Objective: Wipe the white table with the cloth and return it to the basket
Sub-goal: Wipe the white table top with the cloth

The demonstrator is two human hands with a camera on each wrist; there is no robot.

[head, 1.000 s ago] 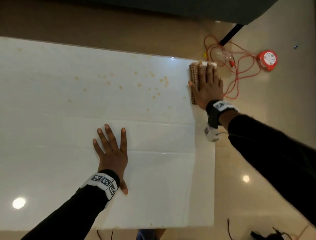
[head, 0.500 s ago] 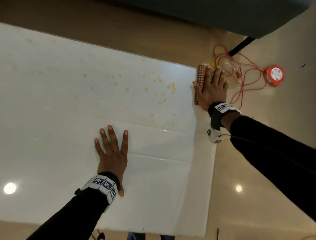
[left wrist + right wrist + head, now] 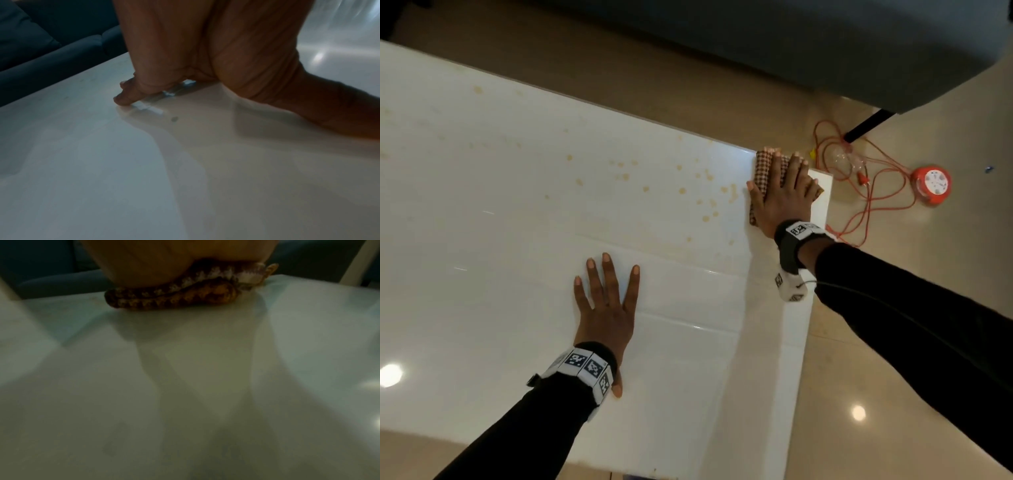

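A folded brown-and-white checked cloth point(image 3: 763, 171) lies at the far right corner of the glossy white table point(image 3: 500, 240). My right hand point(image 3: 784, 192) presses flat on the cloth with straight fingers. The right wrist view shows the cloth point(image 3: 174, 293) bunched under the palm point(image 3: 144, 264). My left hand point(image 3: 606, 305) lies flat on the table near the middle, fingers spread, holding nothing; its fingers point(image 3: 127, 95) rest on the table point(image 3: 123, 178). Yellowish spots point(image 3: 681, 190) dot the table left of the cloth. No basket is in view.
An orange cable reel point(image 3: 931, 186) with loose orange cord point(image 3: 866, 198) lies on the beige floor beyond the table's right corner. A dark sofa point(image 3: 791, 41) stands past the far edge, one black leg point(image 3: 866, 126) near the cord.
My right hand and the cloth stay at the far right corner, shifting slightly along the far edge. The left hand has not moved. The head view has tilted.
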